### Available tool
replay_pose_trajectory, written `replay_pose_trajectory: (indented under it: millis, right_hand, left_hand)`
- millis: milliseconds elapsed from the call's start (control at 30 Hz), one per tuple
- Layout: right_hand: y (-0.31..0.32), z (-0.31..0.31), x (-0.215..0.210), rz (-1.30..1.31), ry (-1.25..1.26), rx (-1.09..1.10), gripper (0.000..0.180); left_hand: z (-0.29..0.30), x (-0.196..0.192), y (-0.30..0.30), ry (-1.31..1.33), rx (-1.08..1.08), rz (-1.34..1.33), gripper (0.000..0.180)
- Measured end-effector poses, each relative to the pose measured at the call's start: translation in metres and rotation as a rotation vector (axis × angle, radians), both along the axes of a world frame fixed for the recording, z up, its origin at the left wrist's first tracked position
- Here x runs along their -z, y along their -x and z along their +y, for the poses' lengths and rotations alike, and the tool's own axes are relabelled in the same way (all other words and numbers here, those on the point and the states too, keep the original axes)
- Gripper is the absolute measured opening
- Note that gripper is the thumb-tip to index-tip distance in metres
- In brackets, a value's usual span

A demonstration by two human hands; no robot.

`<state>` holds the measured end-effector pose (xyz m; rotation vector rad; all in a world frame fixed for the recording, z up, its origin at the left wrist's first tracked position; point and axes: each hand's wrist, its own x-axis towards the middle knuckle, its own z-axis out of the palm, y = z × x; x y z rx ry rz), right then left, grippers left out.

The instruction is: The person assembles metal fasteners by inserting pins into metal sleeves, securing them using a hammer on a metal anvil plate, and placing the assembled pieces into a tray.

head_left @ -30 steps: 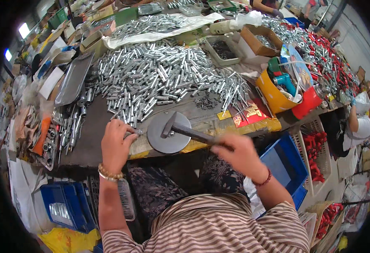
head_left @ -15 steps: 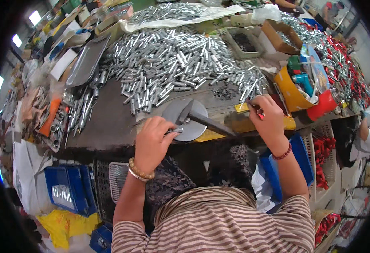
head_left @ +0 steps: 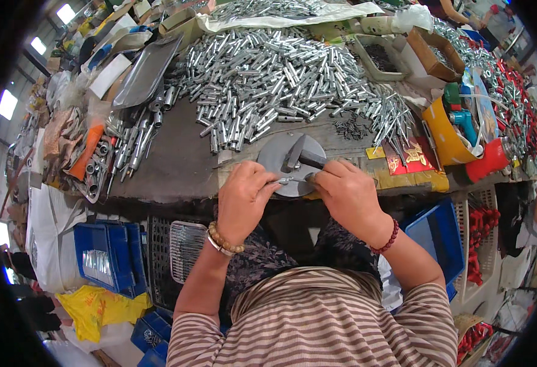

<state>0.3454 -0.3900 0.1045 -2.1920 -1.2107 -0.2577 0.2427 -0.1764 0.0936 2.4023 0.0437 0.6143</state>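
My left hand (head_left: 244, 194) pinches a small silver metal rod (head_left: 285, 180) between thumb and fingertips, just over the near edge of a round grey metal disc (head_left: 271, 158). Close beside it, my right hand (head_left: 349, 194) is closed with its fingertips pressed together at the rod's right end. Whatever those right fingers hold is too small to make out. Across the disc lies a hammer (head_left: 297, 153), its head on the metal and its handle running right, partly hidden behind my right hand.
A large heap of silver metal tubes (head_left: 281, 85) covers the bench's far middle. Small dark pins (head_left: 351, 127) lie right of it, near a red packet (head_left: 412, 158) and a yellow container (head_left: 449, 137). Metal tools (head_left: 137, 144) lie left. Blue trays (head_left: 106, 257) stand below the bench.
My right hand has moved left from beside the red packet to meet my left hand at the rod. The view has shifted slightly, and the hammer's handle is now partly covered.
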Motion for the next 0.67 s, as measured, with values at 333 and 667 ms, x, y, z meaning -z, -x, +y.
replay_pose_trajectory:
  millis: [333,667]
  right_hand:
    - [-0.0083,0.001,-0.0036,-0.07,0.054,-0.061,0.01]
    - [-0.0108,0.0002,0.0004,-0.101,0.068,-0.115,0.015]
  left_hand:
    - [0.0039,0.0014,0.0007,0.139,0.014,0.06,0.014]
    - [0.0034,0.0013,0.0013,0.279,0.02,0.126,0.014]
